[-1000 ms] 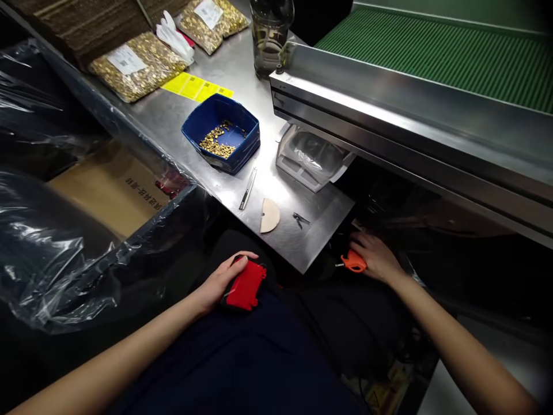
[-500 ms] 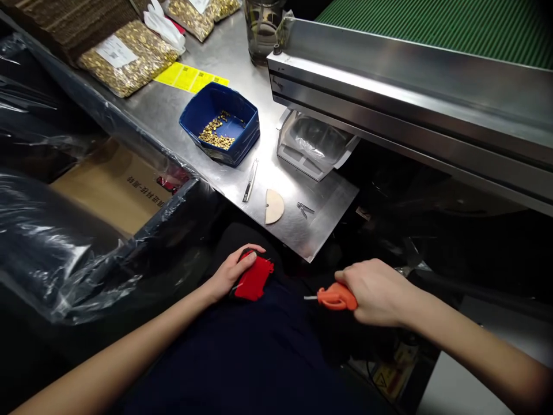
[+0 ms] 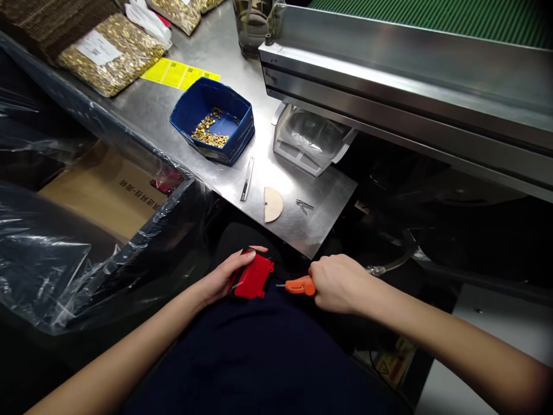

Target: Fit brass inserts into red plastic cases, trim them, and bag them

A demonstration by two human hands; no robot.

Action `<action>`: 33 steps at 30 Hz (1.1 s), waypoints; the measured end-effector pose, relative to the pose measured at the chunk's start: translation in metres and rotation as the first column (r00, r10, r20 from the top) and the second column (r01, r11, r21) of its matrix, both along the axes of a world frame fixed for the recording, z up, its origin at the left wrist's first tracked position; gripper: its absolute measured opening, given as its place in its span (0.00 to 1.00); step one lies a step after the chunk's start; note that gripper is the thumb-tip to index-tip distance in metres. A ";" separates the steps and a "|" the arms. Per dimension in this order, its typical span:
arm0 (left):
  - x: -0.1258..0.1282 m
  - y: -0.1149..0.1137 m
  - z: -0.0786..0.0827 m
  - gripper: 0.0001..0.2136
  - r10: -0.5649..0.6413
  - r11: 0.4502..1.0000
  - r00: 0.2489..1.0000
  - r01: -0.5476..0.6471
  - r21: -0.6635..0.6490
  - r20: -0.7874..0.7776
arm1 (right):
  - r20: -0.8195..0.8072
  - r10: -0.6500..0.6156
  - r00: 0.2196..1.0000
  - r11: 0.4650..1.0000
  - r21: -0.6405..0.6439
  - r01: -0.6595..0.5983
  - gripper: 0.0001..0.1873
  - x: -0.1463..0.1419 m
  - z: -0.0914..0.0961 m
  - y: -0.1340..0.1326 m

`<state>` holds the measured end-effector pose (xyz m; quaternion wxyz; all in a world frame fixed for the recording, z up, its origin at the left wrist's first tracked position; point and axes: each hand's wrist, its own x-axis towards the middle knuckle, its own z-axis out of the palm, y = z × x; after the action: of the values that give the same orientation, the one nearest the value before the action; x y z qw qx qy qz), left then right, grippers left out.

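Note:
My left hand (image 3: pixel 224 274) is closed around a flat red plastic part (image 3: pixel 252 276) with a dark side, held over my lap. Its thumb presses on the red face, and small tabs stick out along the right edge. In my right hand (image 3: pixel 337 284) is an orange air blow gun (image 3: pixel 301 285), its thin metal nozzle aimed left at the red part with a small gap between them. Fingers and palm hide the rear of the gun. Behind the right wrist a clear hose (image 3: pixel 397 262) with a fitting shows.
On the metal table (image 3: pixel 311 230) are a blue bin (image 3: pixel 246 135) of small brass pieces, a utility knife (image 3: pixel 247 178), a half-round disc (image 3: pixel 273 205), nail clippers (image 3: pixel 305 205) and a grey tray (image 3: pixel 298 161). A conveyor (image 3: pixel 389 86) stands right; a plastic-lined box (image 3: pixel 99 190) stands left.
My right hand has brought the air blow gun left, close to the red part. My left hand keeps its grip, the part slightly turned. The view has shifted a little.

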<state>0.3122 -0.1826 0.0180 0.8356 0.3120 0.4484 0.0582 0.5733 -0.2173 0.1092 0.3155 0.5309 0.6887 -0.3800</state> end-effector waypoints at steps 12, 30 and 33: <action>0.019 0.030 0.049 0.49 -0.663 0.300 0.686 0.610 0.733 -0.299 | -0.101 -0.035 0.994 0.999 -0.031 0.032 0.09 0.038 0.010 0.026; 0.110 0.036 -0.015 0.27 -0.059 0.980 0.995 0.043 0.195 0.078 | 0.184 -0.197 0.963 0.834 0.547 0.066 0.22 0.198 -0.158 0.012; 0.120 0.042 -0.019 0.25 -0.169 0.876 0.984 0.173 0.449 -0.050 | 0.225 -0.231 0.947 0.821 0.567 0.066 0.23 0.199 -0.179 0.023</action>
<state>0.4320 -0.1410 -0.0006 0.7400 0.5362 0.3970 0.0854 0.7724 -0.1939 -0.0694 0.2132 0.7005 0.6724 -0.1084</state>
